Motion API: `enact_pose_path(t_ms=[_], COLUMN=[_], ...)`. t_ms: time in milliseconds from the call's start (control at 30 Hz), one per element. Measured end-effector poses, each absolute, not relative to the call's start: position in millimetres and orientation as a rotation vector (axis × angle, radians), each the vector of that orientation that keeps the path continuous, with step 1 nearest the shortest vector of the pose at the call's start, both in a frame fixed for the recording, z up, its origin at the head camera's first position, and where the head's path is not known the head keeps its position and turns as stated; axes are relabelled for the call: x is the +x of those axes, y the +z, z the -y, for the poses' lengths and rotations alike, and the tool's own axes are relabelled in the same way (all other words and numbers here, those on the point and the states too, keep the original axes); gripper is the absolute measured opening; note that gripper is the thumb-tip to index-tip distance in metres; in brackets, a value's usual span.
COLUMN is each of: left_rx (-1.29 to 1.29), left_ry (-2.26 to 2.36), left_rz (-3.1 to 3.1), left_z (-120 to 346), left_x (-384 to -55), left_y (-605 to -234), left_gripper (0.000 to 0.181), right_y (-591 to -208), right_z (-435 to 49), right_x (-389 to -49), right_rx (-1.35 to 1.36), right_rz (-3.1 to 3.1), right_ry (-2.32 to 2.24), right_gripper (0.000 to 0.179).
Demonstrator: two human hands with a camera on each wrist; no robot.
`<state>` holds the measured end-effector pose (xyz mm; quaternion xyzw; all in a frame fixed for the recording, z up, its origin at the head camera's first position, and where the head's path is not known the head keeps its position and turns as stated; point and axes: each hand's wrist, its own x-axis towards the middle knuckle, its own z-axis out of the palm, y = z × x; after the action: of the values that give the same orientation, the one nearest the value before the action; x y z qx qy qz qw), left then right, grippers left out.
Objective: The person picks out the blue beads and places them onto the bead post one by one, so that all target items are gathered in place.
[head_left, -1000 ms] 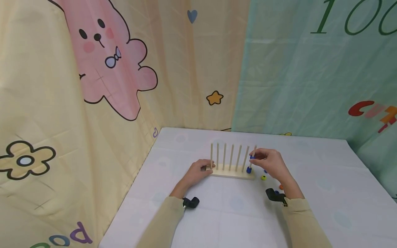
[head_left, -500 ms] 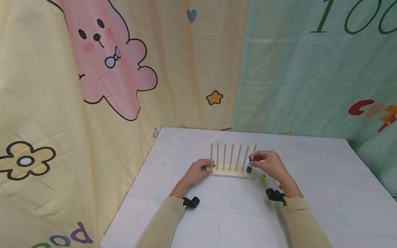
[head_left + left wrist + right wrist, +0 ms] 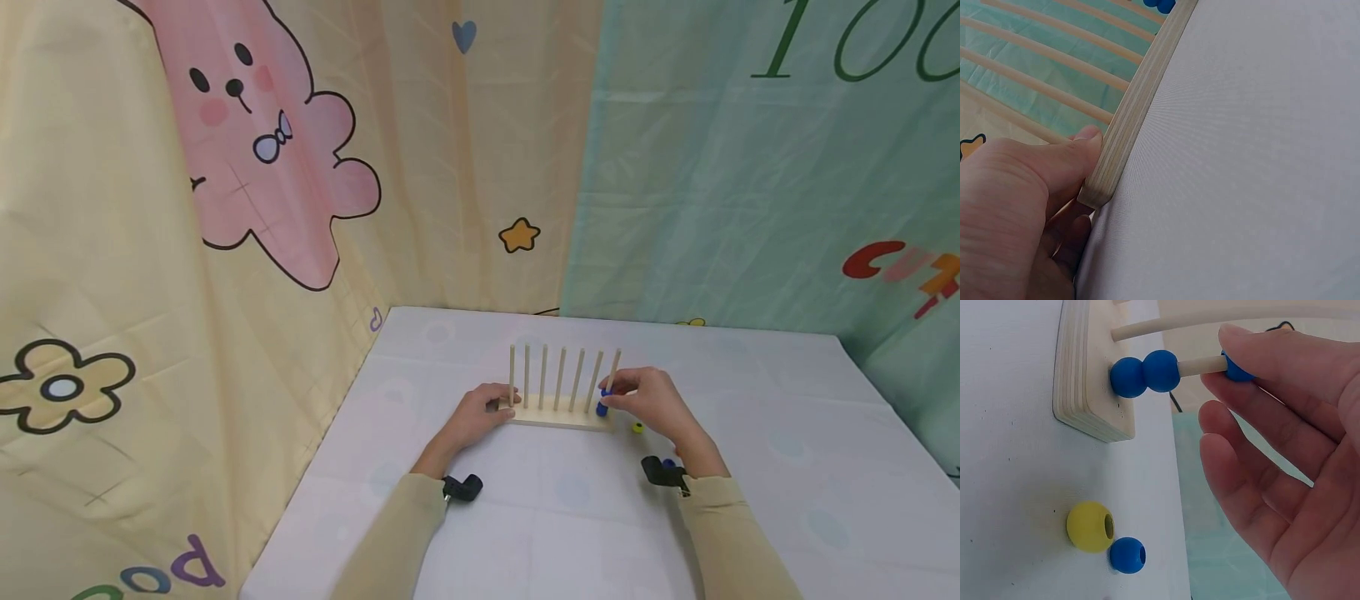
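Note:
A pale wooden peg rack (image 3: 562, 422) with a row of upright pegs stands on the white table. My left hand (image 3: 482, 412) grips its left end, the thumb (image 3: 1079, 150) pressed on the base beside the end peg and the other fingers partly hidden behind the board. At the rightmost peg, my right hand (image 3: 651, 396) pinches a blue bead (image 3: 1238, 370) between thumb and index finger, the peg running through it. Below it on the same peg, two blue beads (image 3: 1162, 370) sit stacked against the base. Other pegs in the head view carry no beads.
Loose on the table right of the rack lie a yellow bead (image 3: 1087, 526) and a blue bead (image 3: 1127, 555). Closer to my right wrist is another blue bead (image 3: 669, 463), partly hidden by the black wrist camera (image 3: 662, 472). Printed curtains hang behind the table.
My right hand has moved down along the rightmost peg with the pinched blue bead, closer to the beads at its foot. The left hand has stayed on the rack's end.

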<state>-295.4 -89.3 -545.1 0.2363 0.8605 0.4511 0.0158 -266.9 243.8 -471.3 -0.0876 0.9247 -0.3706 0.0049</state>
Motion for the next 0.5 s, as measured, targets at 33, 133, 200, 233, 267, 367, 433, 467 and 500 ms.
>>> enact_pose_path(t_ms=[33, 133, 200, 233, 267, 367, 433, 467, 500], left_rx=[0.736, 0.744, 0.745, 0.749, 0.755, 0.763, 0.768, 0.77, 0.769], left_ry=[1.4, 1.399, 1.395, 1.396, 1.401, 1.407, 1.409, 1.408, 1.406], left_rz=[-2.68, -2.683, -2.685, -2.685, -2.682, -2.681, -2.681, -2.682, -2.683], left_z=[89.3, 89.2, 89.3, 89.3, 89.2, 89.3, 89.3, 89.3, 89.5], left_x=[-295.6, -296.3, -296.6, -296.7, -296.9, -297.2, -297.4, -297.5, -297.5], left_y=[-545.3, -546.1, -546.0, -545.9, -545.8, -545.7, -546.2, -546.6, -547.2], left_gripper=[0.021, 0.021, 0.021, 0.021, 0.022, 0.021, 0.021, 0.021, 0.021], right_y=[-471.5, -471.9, -472.0, -472.2, -472.3, -473.5, -474.6, -475.2, -475.8], right_z=[-243.5, -243.0, -242.5, -242.4, -242.3, -242.1, -241.7, -241.3, -241.0], right_x=[-267.0, -267.2, -267.1, -267.1, -267.1, -267.2, -267.3, -267.3, -267.2], right_rx=[-0.27, -0.267, -0.268, -0.271, -0.274, -0.279, -0.271, -0.266, -0.261], right_rz=[-2.896, -2.91, -2.921, -2.926, -2.93, -2.932, -2.922, -2.916, -2.909], right_ry=[-1.152, -1.114, -1.093, -1.085, -1.078, -1.069, -1.072, -1.074, -1.076], right_gripper=[0.015, 0.013, 0.012, 0.012, 0.013, 0.013, 0.014, 0.014, 0.015])
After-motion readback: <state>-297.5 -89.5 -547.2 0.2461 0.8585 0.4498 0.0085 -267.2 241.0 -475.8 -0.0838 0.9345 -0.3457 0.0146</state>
